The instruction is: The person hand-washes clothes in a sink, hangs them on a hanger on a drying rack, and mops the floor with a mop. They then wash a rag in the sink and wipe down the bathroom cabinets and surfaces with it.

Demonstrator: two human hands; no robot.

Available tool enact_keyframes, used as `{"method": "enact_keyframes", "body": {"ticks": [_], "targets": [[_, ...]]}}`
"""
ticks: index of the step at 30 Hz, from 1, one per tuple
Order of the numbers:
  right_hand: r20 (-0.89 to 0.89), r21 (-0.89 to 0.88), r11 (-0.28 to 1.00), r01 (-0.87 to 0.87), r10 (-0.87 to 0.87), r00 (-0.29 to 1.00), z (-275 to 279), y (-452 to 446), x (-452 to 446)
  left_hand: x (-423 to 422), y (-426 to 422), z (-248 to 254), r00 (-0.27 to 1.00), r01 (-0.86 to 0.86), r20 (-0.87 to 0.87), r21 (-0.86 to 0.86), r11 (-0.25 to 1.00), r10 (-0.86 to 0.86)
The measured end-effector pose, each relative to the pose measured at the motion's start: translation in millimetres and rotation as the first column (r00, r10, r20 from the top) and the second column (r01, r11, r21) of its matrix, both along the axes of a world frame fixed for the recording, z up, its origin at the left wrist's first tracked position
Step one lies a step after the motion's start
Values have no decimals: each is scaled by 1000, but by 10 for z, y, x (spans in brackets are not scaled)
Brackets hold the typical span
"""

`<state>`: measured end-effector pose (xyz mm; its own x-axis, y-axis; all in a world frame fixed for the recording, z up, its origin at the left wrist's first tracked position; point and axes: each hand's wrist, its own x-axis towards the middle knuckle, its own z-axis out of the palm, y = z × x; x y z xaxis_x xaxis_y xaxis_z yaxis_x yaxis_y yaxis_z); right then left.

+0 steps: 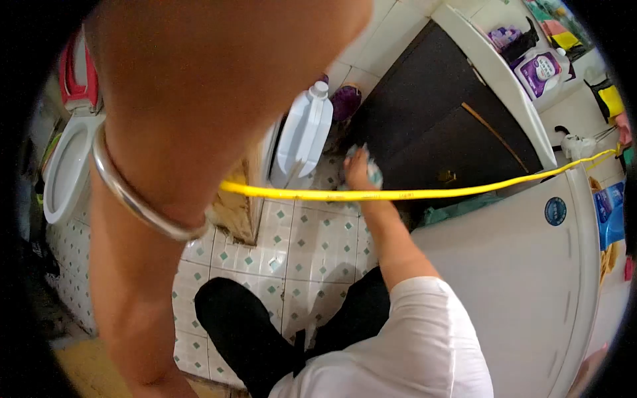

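Close to the camera, my left hand [219, 86] fills the upper left, a metal bangle [123, 196] round its wrist; its fingers are out of sight. Farther down, my right hand [358, 174] is closed on a crumpled grey-green cloth [374, 174], beside the dark panel [424, 126]. A yellow hose [318, 195] crosses the view in front of my right wrist. Just left of that hand stands a translucent white jug [305, 136] with a white cap.
At the far left is a toilet [66, 169] with a red-edged seat. A large white appliance [497, 265] fills the lower right. Bottles, including a purple-labelled one [541, 71], stand at the upper right. The floor [312, 245] has patterned tiles.
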<state>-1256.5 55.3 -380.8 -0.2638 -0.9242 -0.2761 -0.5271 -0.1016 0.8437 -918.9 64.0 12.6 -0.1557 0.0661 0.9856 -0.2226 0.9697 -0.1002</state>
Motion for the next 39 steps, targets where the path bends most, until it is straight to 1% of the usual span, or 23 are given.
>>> {"method": "enact_keyframes", "body": {"ticks": [3,5,6,7,8,9,10,12,15,16,18,19,21,22,23,26,28,29,30,32,33,35,39], "targets": [[168,-27,999,-26,30,985,-129,-57,-148,18,-29,-15,1000,3,-22,-18,1000,-4],[255,-251,967,33,33,967,383,-188,-277,9,-44,-1,999,5,-33,-29,1000,-6],[84,-268,962,-58,83,993,1007,-135,-114,1,-51,15,999,15,-34,-30,999,-16],[18,-360,925,-120,136,991,1285,-267,-300,-8,-31,-1,999,17,-38,-29,999,-18],[66,-439,896,-70,110,992,1932,-234,-169,4,-12,10,999,17,-35,-32,999,-18],[-51,-652,733,-194,213,976,2204,-367,-419,20,5,19,999,15,-36,-28,999,-16],[-181,-689,690,-223,135,974,2662,-379,-330,34,22,35,999,13,-36,-36,999,-14],[40,-661,751,-3,39,998,3497,-320,-45,32,47,37,999,16,-31,-30,999,-17],[-25,-684,729,2,-27,999,3325,-541,-184,24,50,46,1000,2,-21,-38,999,-3],[-178,-681,728,-80,-58,982,2973,-549,-173,31,50,42,1000,-6,-21,-46,999,5],[-182,-403,915,32,-114,977,2276,-437,-71,52,79,38,999,-26,-25,-63,998,25],[-169,-318,947,42,-100,981,1758,-419,-103,48,78,42,999,-33,-32,-71,997,31],[-251,-64,966,252,-260,932,350,-595,-472,40,77,46,998,-45,-37,-80,996,42],[-59,129,987,93,-86,995,614,-207,-25,37,82,47,998,-50,-34,-80,996,47],[-61,119,989,93,-86,994,806,-206,48,30,87,48,998,-58,-32,-83,995,56],[104,126,984,125,-139,985,1282,-87,26,39,101,55,998,-65,-26,-80,995,64],[117,-155,968,197,-180,977,2255,-56,110,34,98,78,997,-80,-18,-86,993,79],[33,-378,921,93,-87,996,2628,-18,56,36,101,93,996,-86,-16,-90,992,85],[-94,-586,808,-63,10,995,2943,-21,-16,41,111,101,996,-92,-9,-91,992,92],[-182,-728,669,-149,21,983,3322,-132,-129,32,126,124,994,-112,-1,-102,988,112],[-178,-734,663,-146,19,984,3356,-226,-131,39,132,140,992,-123,2,-107,987,124],[-92,-788,616,15,-141,986,3349,-446,-139,53,159,172,986,-163,8,-126,979,165],[-61,-857,506,91,-276,959,2972,-1302,-870,83,246,263,943,-326,0,-184,927,332]]}}
